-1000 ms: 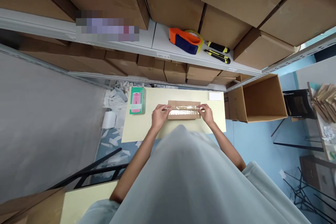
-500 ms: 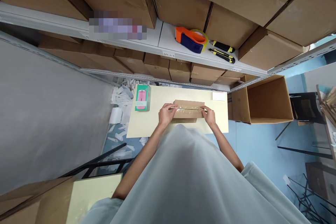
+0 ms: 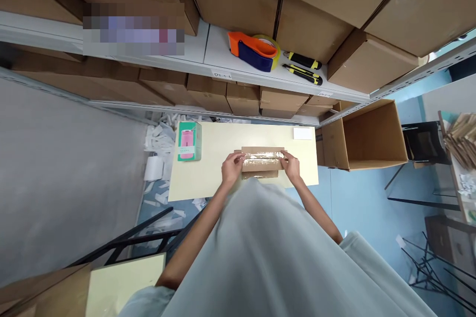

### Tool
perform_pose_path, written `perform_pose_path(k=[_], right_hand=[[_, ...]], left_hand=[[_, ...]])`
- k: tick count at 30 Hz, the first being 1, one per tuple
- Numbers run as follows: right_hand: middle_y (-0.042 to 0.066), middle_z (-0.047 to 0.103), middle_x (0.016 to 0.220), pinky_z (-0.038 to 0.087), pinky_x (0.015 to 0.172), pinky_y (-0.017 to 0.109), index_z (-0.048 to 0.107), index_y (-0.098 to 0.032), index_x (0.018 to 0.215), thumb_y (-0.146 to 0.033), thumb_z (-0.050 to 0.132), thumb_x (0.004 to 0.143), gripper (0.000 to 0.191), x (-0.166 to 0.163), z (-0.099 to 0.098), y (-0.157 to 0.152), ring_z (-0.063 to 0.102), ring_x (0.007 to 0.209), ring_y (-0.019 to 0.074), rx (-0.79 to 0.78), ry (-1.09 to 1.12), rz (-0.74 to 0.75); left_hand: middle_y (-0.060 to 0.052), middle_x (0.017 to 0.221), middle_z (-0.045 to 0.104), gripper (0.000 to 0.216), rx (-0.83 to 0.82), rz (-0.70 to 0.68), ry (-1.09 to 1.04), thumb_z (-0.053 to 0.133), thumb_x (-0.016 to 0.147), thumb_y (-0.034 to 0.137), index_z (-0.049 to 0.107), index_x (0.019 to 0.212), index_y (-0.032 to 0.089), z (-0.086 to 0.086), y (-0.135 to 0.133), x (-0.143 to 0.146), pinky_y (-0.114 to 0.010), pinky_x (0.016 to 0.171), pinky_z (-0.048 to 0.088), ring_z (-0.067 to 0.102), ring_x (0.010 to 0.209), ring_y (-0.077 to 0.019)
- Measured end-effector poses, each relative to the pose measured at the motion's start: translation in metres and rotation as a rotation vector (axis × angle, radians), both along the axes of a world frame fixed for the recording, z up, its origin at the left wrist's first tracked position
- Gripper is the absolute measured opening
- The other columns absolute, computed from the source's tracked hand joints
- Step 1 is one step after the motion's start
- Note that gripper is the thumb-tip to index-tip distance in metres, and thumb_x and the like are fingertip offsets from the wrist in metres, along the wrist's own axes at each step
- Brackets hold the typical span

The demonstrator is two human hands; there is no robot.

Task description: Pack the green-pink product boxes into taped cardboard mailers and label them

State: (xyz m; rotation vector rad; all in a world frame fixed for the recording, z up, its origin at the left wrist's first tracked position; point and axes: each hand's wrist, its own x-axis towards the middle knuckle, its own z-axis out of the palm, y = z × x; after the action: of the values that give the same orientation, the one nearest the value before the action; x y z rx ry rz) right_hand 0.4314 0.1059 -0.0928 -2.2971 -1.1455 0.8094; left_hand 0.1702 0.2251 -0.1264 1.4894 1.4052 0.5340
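A small brown cardboard box (image 3: 260, 161) with a strip of clear tape across its top lies on the pale yellow table (image 3: 211, 178). My left hand (image 3: 232, 168) grips its left end with fingers curled over the taped top. My right hand (image 3: 290, 166) holds its right end the same way. A green carton with a pink picture (image 3: 189, 141) stands to the left on the table, apart from both hands. A white label (image 3: 302, 133) lies at the table's far right corner.
On the grey shelf (image 3: 208, 59) above sit an orange and blue tape dispenser (image 3: 253, 51) and two yellow and black knives (image 3: 302, 67), between large cartons. An open cardboard box (image 3: 362, 136) stands right of the table. Paper scraps (image 3: 158, 146) litter the blue floor at left.
Both hands stay on the box's ends. The box has tilted and shifted slightly toward me, and the tape strip now catches the light along its top. The view has swayed.
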Motion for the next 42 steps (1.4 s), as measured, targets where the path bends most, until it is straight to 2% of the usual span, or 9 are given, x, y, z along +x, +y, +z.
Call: perform_pose_path(k=[8,13,16,20,24,27,33,37,42], right_hand=[[0.014,0.076,0.15,0.067,0.105,0.042,0.074,-0.022,0.147,-0.02,0.067,0.103,0.044,-0.014,0.014,0.026,0.084,0.101,0.0254,-0.07,-0.089,0.154],[0.017,0.072,0.154,0.064,0.113,0.051,0.083,-0.024,0.127,-0.025,0.082,0.096,0.031,-0.002,0.043,0.06,0.074,0.136,0.0356,-0.025,-0.245,0.328],[0.019,0.074,0.145,0.059,0.119,0.057,0.08,-0.022,0.138,-0.032,0.07,0.107,0.034,0.015,0.096,0.126,0.069,0.137,0.0381,0.265,-0.357,0.415],[0.024,0.066,0.155,0.051,0.124,0.06,0.064,-0.015,0.157,-0.043,0.057,0.115,0.051,0.026,0.192,0.237,0.061,0.144,0.0415,0.546,-0.551,0.456],[0.034,0.063,0.156,0.047,0.126,0.058,0.057,0.001,0.156,-0.035,0.06,0.111,0.058,0.018,0.241,0.316,0.058,0.147,0.0457,0.293,-0.699,0.509],[0.035,0.06,0.162,0.047,0.127,0.052,0.053,0.003,0.156,-0.027,0.058,0.111,0.054,0.009,0.243,0.338,0.06,0.148,0.0419,0.1,-0.716,0.541],[0.036,0.064,0.159,0.04,0.133,0.048,0.047,0.006,0.159,-0.011,0.056,0.106,0.057,0.009,0.237,0.339,0.063,0.151,0.0378,-0.03,-0.736,0.547],[0.03,0.071,0.153,0.05,0.127,0.053,0.045,-0.002,0.163,-0.027,0.057,0.111,0.058,0.013,0.225,0.302,0.068,0.142,0.0391,0.183,-0.484,0.482],[0.016,0.079,0.136,0.06,0.115,0.05,0.059,-0.018,0.149,-0.068,0.066,0.105,0.067,-0.012,0.176,0.189,0.075,0.123,0.0327,0.575,0.364,0.288]], left_hand=[[-0.012,0.126,0.079,0.019,0.057,-0.069,0.142,0.065,0.095,0.029,0.08,0.106,0.024,0.01,0.012,-0.018,-0.044,0.107,0.064,0.08,0.103,-0.0283],[-0.016,0.129,0.076,0.015,0.186,-0.143,0.2,0.07,0.088,0.031,0.082,0.095,0.026,0.026,0.039,-0.014,-0.053,0.119,0.059,0.074,0.13,-0.0396],[-0.017,0.145,0.073,0.024,0.386,-0.12,0.139,0.065,0.099,0.039,0.084,0.098,0.026,0.069,0.084,0.01,-0.057,0.127,0.052,0.064,0.145,-0.0406],[-0.016,0.15,0.071,0.033,0.628,-0.065,0.016,0.058,0.107,0.043,0.084,0.112,0.025,0.159,0.155,0.06,-0.058,0.129,0.049,0.063,0.146,-0.0379],[-0.017,0.147,0.072,0.032,0.733,0.017,-0.059,0.058,0.107,0.037,0.083,0.121,0.022,0.221,0.193,0.1,-0.054,0.131,0.046,0.064,0.144,-0.0354],[-0.018,0.139,0.075,0.03,0.721,0.057,-0.104,0.059,0.105,0.032,0.082,0.12,0.02,0.23,0.19,0.111,-0.053,0.129,0.048,0.067,0.14,-0.0352],[-0.017,0.133,0.079,0.025,0.598,0.091,-0.169,0.062,0.101,0.03,0.079,0.117,0.021,0.212,0.169,0.108,-0.057,0.126,0.053,0.072,0.134,-0.036],[-0.02,0.135,0.078,0.031,0.455,0.166,-0.335,0.065,0.101,0.032,0.076,0.125,0.017,0.202,0.151,0.093,-0.054,0.117,0.062,0.078,0.125,-0.0319],[-0.012,0.13,0.079,0.033,0.45,0.098,-0.512,0.073,0.102,0.045,0.077,0.126,0.022,0.187,0.076,0.064,-0.042,0.101,0.071,0.082,0.11,-0.0231]])
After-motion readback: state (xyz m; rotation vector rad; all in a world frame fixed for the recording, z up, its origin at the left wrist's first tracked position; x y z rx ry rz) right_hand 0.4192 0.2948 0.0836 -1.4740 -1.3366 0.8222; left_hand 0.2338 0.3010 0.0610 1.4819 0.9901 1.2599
